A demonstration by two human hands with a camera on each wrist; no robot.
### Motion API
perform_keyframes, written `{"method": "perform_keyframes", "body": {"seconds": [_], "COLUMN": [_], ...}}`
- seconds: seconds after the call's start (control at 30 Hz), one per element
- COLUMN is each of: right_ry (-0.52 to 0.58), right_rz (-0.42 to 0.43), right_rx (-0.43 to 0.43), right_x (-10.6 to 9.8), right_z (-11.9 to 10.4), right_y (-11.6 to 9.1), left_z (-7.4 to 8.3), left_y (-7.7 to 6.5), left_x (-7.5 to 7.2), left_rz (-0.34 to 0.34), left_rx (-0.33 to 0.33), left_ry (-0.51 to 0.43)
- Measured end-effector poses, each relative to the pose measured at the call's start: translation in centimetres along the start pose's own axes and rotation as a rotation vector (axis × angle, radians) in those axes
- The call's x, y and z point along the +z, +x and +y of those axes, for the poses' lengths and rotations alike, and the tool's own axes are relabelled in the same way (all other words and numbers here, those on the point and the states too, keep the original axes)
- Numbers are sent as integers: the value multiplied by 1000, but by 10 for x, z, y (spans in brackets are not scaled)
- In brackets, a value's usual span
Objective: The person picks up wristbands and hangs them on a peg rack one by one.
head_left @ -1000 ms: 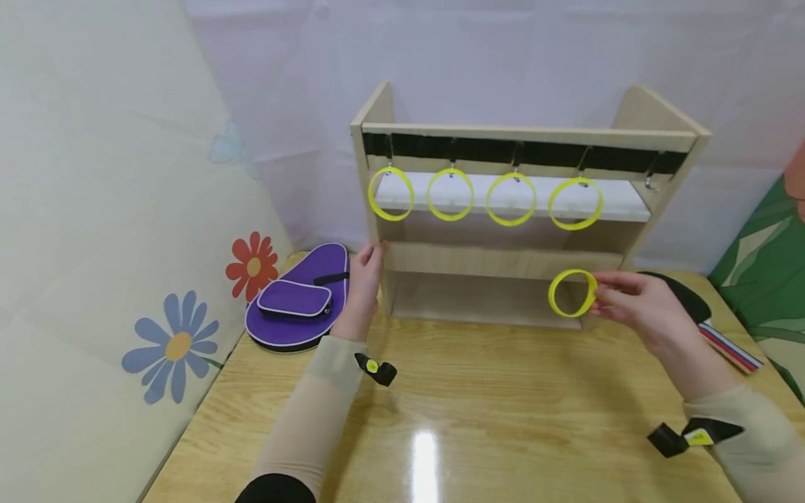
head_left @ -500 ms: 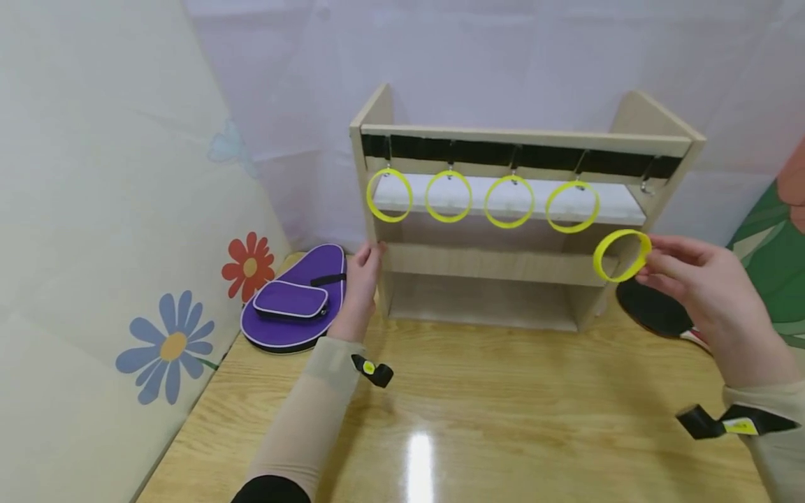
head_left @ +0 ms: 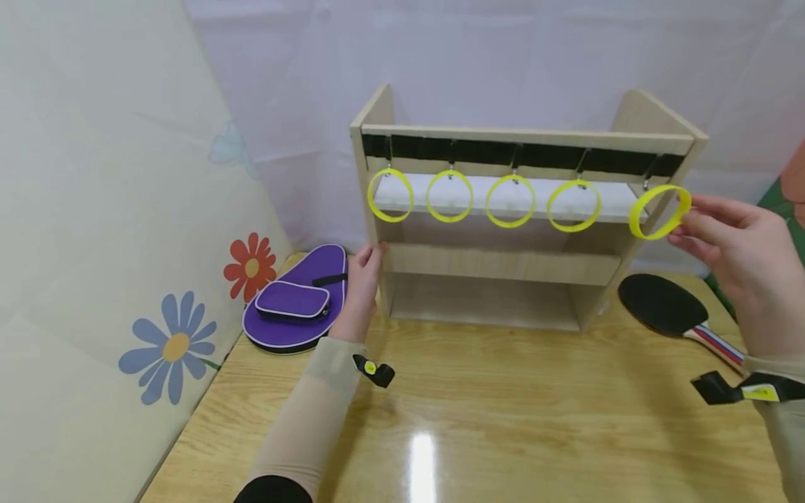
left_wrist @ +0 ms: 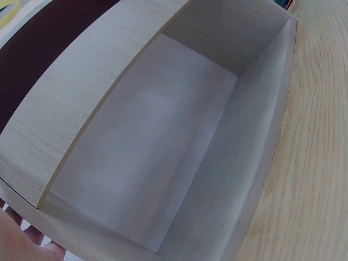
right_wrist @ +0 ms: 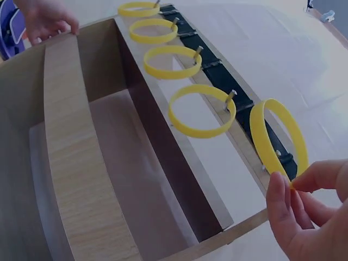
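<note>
My right hand (head_left: 748,251) pinches a yellow ring (head_left: 635,216) between thumb and fingertips, by its right side. This ring is tilted and overlaps the rightmost hook (head_left: 646,183) in the head view. A wooden shelf (head_left: 497,265) stands on the table with a black strip and a row of hooks along its upper front. Several more yellow rings (right_wrist: 173,114) hang from the other hooks, one on each. My left hand (head_left: 363,286) grips the shelf's left side panel, thumb at the front edge; the left wrist view shows its fingers (left_wrist: 33,235) at the outer side.
A purple paddle case (head_left: 283,339) with a small pouch lies left of the shelf, by the left forearm. On the right, a table tennis paddle (head_left: 660,305) with a striped handle lies under the right hand. A light cloth wall (head_left: 503,63) rises behind the shelf.
My right hand has carried the yellow ring up and to the right, from the lower shelf's front to the rightmost hook. The left hand has stayed on the side panel.
</note>
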State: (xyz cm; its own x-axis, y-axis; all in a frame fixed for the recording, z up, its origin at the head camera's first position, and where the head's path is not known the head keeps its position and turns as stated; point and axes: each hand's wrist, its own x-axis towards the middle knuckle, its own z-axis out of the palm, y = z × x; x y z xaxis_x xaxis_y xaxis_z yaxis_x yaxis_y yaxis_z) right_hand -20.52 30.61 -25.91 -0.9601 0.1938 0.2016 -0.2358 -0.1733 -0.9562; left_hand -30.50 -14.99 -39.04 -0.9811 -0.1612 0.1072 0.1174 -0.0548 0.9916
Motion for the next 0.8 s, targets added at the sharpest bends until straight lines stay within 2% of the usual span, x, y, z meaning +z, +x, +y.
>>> {"method": "perform_keyframes", "body": {"seconds": [0.33,0.53,0.8], "right_ry": [91,167,126], "right_rz": [114,100,94], "right_rx": [76,86,94], "right_x": [1,6,12], "right_z": [2,8,19], "right_y": [12,13,8], "left_z": [0,1,2], "left_y": [0,-2,-2], "left_x": [3,1,1], "left_rz": [14,2,14], "left_rx": [8,-1,4], "left_ry": [13,24,30]}}
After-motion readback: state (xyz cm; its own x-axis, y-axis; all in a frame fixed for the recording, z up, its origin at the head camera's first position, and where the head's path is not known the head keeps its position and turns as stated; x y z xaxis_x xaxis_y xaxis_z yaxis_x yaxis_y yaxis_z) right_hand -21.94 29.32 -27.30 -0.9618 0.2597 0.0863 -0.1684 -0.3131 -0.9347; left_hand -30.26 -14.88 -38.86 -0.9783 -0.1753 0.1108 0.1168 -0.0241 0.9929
